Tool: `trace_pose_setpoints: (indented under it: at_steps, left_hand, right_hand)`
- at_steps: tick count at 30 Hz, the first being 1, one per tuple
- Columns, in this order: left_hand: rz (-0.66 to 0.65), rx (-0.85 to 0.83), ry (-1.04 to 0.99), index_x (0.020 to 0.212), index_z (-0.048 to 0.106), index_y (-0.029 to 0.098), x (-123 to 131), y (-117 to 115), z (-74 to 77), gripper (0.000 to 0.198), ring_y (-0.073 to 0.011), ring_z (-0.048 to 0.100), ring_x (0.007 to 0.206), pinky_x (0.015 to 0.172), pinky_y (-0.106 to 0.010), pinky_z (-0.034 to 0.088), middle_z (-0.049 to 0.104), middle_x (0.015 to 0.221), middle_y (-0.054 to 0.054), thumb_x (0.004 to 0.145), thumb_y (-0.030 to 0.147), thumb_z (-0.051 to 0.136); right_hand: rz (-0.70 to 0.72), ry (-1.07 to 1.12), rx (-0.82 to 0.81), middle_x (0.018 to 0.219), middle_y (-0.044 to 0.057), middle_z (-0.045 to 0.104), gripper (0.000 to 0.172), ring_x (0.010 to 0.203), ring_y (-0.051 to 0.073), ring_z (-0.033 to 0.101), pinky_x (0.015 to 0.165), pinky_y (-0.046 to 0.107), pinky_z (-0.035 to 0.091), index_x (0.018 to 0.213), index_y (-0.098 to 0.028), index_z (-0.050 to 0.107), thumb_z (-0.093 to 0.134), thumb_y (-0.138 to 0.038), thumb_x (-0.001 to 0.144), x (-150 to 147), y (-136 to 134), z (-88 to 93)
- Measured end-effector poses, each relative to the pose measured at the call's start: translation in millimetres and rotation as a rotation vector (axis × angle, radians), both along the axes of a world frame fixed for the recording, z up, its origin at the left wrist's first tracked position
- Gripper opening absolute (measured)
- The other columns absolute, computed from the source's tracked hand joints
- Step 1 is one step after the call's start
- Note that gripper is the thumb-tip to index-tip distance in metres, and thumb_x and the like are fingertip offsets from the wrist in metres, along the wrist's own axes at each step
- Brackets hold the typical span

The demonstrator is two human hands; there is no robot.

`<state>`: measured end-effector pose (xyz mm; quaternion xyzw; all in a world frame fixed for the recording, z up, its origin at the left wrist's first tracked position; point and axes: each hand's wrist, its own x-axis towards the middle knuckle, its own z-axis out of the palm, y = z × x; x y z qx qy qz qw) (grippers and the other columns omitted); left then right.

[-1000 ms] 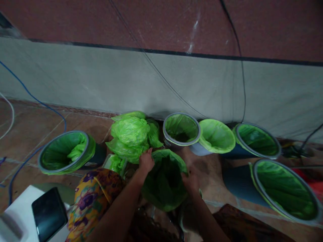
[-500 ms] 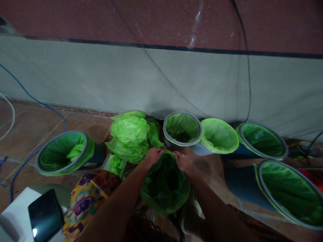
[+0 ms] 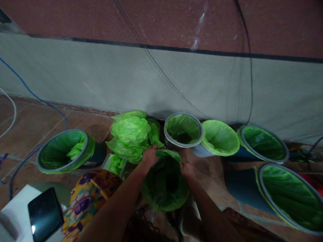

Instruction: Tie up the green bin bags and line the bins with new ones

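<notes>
Holding green liner (image 3: pixel 165 191), fingers (image 3: pixel 152 148) at either side

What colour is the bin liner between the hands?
The bin liner is green, shown best in the head view.

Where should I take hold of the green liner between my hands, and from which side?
I'd pinch the green liner by its far upper edge, with the left hand coming from the left and the right hand from the right: that edge looks thin and pliable, and the liner opens upward.

Bag heap (image 3: pixel 131 131) lies left of held liner (image 3: pixel 166 200).
</notes>
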<state>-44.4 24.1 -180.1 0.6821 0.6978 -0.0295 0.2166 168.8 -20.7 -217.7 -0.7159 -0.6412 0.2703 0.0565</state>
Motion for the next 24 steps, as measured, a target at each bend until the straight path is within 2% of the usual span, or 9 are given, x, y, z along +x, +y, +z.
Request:
trace_pose_setpoints:
  at_steps: [2,4,6,8,12,15,20,24]
  left_hand:
    - [0.041,0.021,-0.005,0.146,0.035,0.018,-2.6,1.3,5.2,0.075,-0.0282,0.059,0.116,0.099,-0.04,0.044,0.059,0.133,-0.015,0.078,0.021,0.065]
    - [0.045,0.055,-0.038,0.145,0.038,0.019,-3.7,3.7,8.6,0.072,-0.0286,0.058,0.117,0.099,-0.041,0.044,0.058,0.134,-0.014,0.078,0.024,0.065]
    - [0.021,0.092,-0.076,0.14,0.046,0.021,-2.5,6.8,10.2,0.061,-0.0264,0.058,0.118,0.1,-0.039,0.043,0.059,0.134,-0.012,0.081,0.025,0.062]
    - [-0.02,0.116,-0.106,0.132,0.056,0.024,0.8,9.4,10.1,0.047,-0.0237,0.058,0.117,0.102,-0.037,0.042,0.061,0.132,-0.007,0.085,0.025,0.058]
    - [-0.123,0.156,-0.144,0.113,0.068,0.026,7.2,10.5,7.3,0.029,-0.0214,0.058,0.115,0.107,-0.038,0.036,0.067,0.122,-0.004,0.09,0.023,0.051]
    - [-0.175,0.173,-0.158,0.103,0.071,0.024,5.6,8.1,4.4,0.027,-0.0201,0.06,0.111,0.109,-0.039,0.033,0.07,0.114,-0.005,0.092,0.02,0.047]
    - [-0.267,0.161,-0.109,0.099,0.071,0.024,-8.6,1.9,-0.8,0.028,-0.0203,0.058,0.113,0.113,-0.044,0.029,0.068,0.117,-0.004,0.092,0.018,0.044]
    - [-0.321,0.064,0.03,0.095,0.072,0.018,-17.4,-4.1,-2.4,0.029,-0.0245,0.055,0.116,0.114,-0.051,0.026,0.063,0.127,-0.008,0.088,0.011,0.045]
  right_hand:
    - [-0.114,-0.054,-0.022,0.098,0.016,0.073,0.048,0.088,0.024,0.07,0.079,0.033,0.051,0.134,-0.011,0.053,0.031,-0.031,0.097,0.6,-20.5,-1.9]
    - [-0.193,-0.091,-0.005,0.107,0.019,0.07,0.051,0.096,0.027,0.069,0.082,0.036,0.051,0.137,-0.01,0.05,0.032,-0.036,0.096,0.7,-36.0,-1.5]
    - [-0.263,-0.102,0.063,0.119,0.023,0.066,0.056,0.106,0.029,0.065,0.087,0.038,0.05,0.139,-0.008,0.047,0.034,-0.041,0.096,1.3,-39.0,3.7]
    - [-0.272,-0.07,0.149,0.124,0.023,0.063,0.054,0.114,0.03,0.061,0.092,0.038,0.047,0.137,-0.007,0.049,0.032,-0.04,0.098,2.5,-27.3,13.0]
    - [-0.15,0.053,0.195,0.116,0.015,0.069,0.042,0.109,0.024,0.064,0.093,0.031,0.045,0.122,-0.013,0.063,0.032,-0.031,0.099,1.5,16.2,27.8]
    - [-0.05,0.117,0.126,0.111,0.011,0.072,0.039,0.102,0.02,0.067,0.09,0.027,0.046,0.115,-0.017,0.067,0.034,-0.031,0.099,-5.0,35.6,23.2]
    - [0.056,0.091,0.038,0.114,0.01,0.07,0.039,0.104,0.021,0.066,0.091,0.027,0.046,0.128,-0.018,0.06,0.038,-0.03,0.098,-11.0,30.1,3.3]
    - [0.102,0.041,-0.094,0.112,0.011,0.07,0.046,0.098,0.021,0.067,0.085,0.029,0.047,0.14,-0.017,0.046,0.037,-0.032,0.098,-7.2,19.4,3.3]
